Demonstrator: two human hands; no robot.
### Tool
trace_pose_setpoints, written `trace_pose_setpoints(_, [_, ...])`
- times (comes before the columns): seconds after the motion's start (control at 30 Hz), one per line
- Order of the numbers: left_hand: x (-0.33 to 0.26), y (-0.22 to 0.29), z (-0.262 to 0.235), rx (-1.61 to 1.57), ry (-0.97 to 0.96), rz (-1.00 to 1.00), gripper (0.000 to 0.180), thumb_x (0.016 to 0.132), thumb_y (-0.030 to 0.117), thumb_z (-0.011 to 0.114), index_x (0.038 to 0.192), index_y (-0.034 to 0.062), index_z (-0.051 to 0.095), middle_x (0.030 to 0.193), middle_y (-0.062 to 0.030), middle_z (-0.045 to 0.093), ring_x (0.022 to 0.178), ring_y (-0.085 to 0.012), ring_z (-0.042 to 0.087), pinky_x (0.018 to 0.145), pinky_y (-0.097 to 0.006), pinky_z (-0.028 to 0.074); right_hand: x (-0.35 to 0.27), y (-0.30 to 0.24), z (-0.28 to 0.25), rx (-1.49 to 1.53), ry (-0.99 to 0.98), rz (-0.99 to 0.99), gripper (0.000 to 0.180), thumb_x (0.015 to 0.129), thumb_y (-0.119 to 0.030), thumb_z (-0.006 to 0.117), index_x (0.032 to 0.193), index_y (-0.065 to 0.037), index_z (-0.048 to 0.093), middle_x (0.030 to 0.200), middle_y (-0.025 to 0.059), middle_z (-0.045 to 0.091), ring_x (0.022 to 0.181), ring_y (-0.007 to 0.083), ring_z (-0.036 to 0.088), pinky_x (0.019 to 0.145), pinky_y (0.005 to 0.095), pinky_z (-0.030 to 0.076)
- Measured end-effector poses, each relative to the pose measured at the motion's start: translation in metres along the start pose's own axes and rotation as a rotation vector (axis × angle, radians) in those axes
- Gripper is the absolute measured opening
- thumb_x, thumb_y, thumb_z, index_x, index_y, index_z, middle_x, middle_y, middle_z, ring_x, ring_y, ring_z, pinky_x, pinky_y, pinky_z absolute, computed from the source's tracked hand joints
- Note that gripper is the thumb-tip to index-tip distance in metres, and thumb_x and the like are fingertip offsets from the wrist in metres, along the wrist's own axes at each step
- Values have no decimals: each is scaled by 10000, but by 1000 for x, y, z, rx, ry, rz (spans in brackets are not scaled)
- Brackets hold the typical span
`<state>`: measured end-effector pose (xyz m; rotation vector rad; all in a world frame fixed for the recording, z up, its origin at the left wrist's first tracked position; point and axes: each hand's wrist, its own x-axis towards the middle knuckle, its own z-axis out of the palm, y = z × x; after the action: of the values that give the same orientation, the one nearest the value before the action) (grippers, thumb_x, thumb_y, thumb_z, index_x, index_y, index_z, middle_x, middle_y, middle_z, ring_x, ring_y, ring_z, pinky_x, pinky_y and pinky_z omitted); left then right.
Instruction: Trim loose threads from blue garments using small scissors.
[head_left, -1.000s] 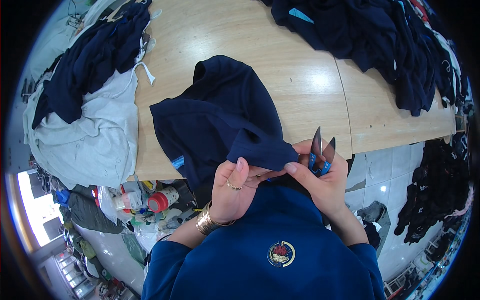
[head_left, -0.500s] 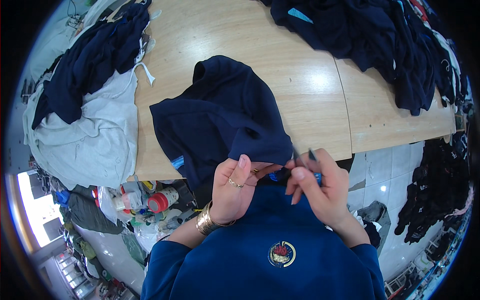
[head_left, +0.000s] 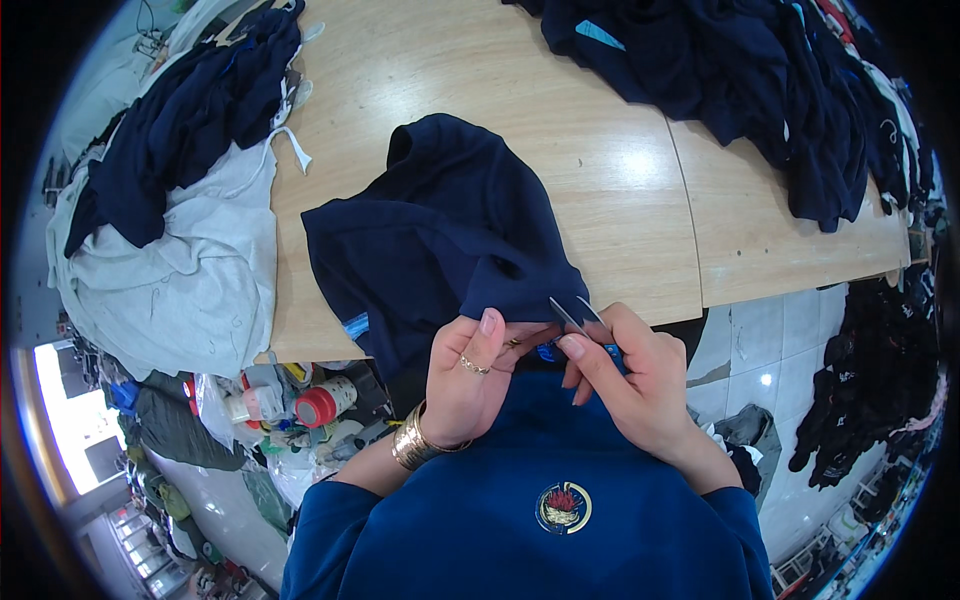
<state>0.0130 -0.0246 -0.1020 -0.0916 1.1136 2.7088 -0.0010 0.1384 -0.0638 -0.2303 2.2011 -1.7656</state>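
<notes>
A navy fabric garment [head_left: 450, 235] lies bunched over the front edge of the table, with a light blue patch at its lower left. My left hand [head_left: 470, 370] grips its near edge between thumb and fingers; a ring and a wide gold bracelet are on that hand and wrist. Thread snips [head_left: 572, 314] are held in my right hand [head_left: 632, 375], their two pointed blades spread apart at the garment's lower right corner. Part of their blue handle shows behind my fingers. Whether the blades touch the cloth, I cannot tell.
On the left, a dark navy garment pile [head_left: 190, 130] rests on light grey cloth [head_left: 180, 290]. More navy garments [head_left: 720, 80] are heaped at the far right of the wooden table [head_left: 620, 200]. Below the table's left edge, a red-lidded bottle [head_left: 320, 402] lies among clutter. Dark clothes [head_left: 860, 390] hang at right.
My right hand has shifted slightly left, and the snips' blades now point up over the garment's corner, spread apart. My left hand and the garment have barely moved.
</notes>
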Motion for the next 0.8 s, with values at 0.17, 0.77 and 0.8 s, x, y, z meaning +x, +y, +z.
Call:
trace_pose_setpoints(0.17, [0,-3,-2,-15,-42,17,350,956,224,370,1060,-51,559,1081,-214,586,1025,-282,572,924,-391,413,-1,2,-2,15,10,2,151,880,-168,555,883,-17,540,577,37,577,496,89,583,446,187,440])
trace_pose_setpoints(0.77, [0,-4,-1,12,-24,12,368,957,233,359,1103,-56,535,1099,-207,579,1029,-271,569,919,-389,414,-1,3,0,42,3,23,158,889,-167,538,892,-10,529,564,38,568,468,89,568,421,185,423])
trace_pose_setpoints(0.8, [0,-4,-1,10,-30,15,371,957,234,358,1110,-55,531,1102,-208,577,1030,-271,568,918,-390,414,0,2,0,51,-1,34,158,889,-168,539,891,-10,529,563,38,568,467,88,568,420,186,423])
